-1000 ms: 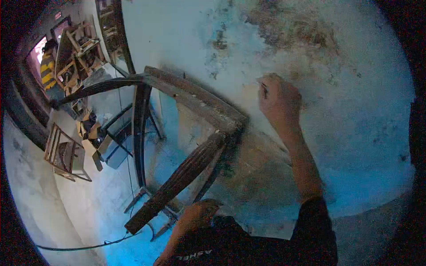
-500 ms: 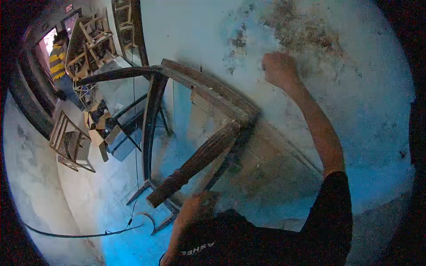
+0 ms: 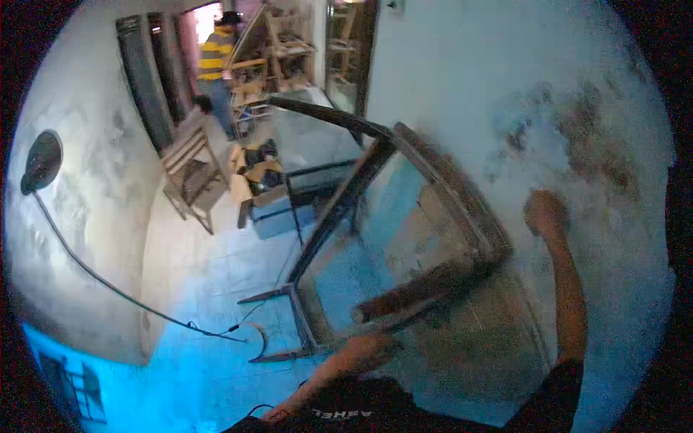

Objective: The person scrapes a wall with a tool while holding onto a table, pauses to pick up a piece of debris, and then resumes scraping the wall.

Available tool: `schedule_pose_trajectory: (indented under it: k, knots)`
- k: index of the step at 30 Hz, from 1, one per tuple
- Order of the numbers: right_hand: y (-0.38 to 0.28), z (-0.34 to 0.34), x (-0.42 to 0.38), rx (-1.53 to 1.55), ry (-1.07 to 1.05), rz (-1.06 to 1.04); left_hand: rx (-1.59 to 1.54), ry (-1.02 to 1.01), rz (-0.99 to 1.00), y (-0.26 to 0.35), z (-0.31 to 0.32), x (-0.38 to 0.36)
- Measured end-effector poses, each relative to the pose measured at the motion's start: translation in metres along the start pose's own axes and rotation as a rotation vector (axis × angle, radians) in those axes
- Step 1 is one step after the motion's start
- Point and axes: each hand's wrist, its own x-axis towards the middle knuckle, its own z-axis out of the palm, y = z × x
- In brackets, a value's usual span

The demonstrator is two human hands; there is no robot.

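Observation:
A dark wooden chair frame (image 3: 451,198) is tipped over in front of me, with an open gap where a seat would be. One thick leg (image 3: 415,292) points back toward my body. My left hand (image 3: 368,353) is low, right beside the frame's near rail; its fingers are dim and blurred, so a grip on the wood cannot be made out. Off to the right of the chair, my right hand (image 3: 546,213) is raised in a closed fist before the wall. Whatever it may hold is hidden.
A standing lamp or fan (image 3: 43,160) with a bent pole is at left. Behind the chair are a small wooden chair (image 3: 191,169), a cardboard box (image 3: 249,169) and stacked wooden furniture (image 3: 289,43). A person in a striped shirt (image 3: 213,54) stands by the doorway. A stained wall (image 3: 447,72) runs along the right.
My view has swung left, so the chair frame and room sit further right and the lamp or fan has come into view. The right fist is lower in the picture.

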Motion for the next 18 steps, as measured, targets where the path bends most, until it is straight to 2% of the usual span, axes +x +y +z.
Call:
schedule_pose_trajectory:
  k: [2,3,5,6,7,9,10,11,13,14,16,18]
  knots:
    - [0.004,-0.001,-0.006,-0.117,0.25,-0.129,-0.071,-0.03,0.039,-0.006,-0.001,-0.004]
    - [-0.007,-0.03,-0.016,-0.116,0.268,-0.143,-0.068,-0.007,0.035,-0.006,-0.006,-0.012]
    - [-0.021,-0.073,-0.038,0.225,0.332,0.032,-0.109,-0.123,-0.119,-0.004,-0.008,-0.016]
    - [-0.012,-0.05,-0.03,0.092,0.396,0.042,-0.105,-0.117,-0.12,-0.003,-0.011,-0.019]
    - [-0.01,-0.029,-0.027,0.097,0.391,0.042,-0.13,-0.117,-0.079,-0.001,-0.013,-0.022]
    - [-0.012,-0.007,-0.022,-0.079,0.251,0.002,-0.145,-0.109,-0.034,-0.002,-0.015,-0.027]
    - [-0.007,0.003,-0.024,-0.216,0.372,-0.076,-0.129,-0.108,0.002,-0.004,-0.012,-0.03]
    - [-0.005,-0.002,-0.029,-0.216,0.379,-0.078,-0.117,-0.11,0.033,-0.005,-0.01,-0.03]
    - [-0.001,-0.017,-0.04,0.229,0.653,-0.134,-0.095,-0.14,0.038,-0.006,-0.01,-0.03]
    - [-0.005,-0.016,-0.035,0.232,0.655,-0.133,-0.077,-0.178,0.04,-0.006,-0.01,-0.03]
    - [-0.016,-0.01,-0.027,-0.089,0.266,0.168,-0.14,-0.136,0.089,0.0,-0.014,-0.035]
    - [-0.025,-0.016,-0.032,-0.15,0.306,0.096,-0.199,-0.079,0.146,0.003,-0.013,-0.035]
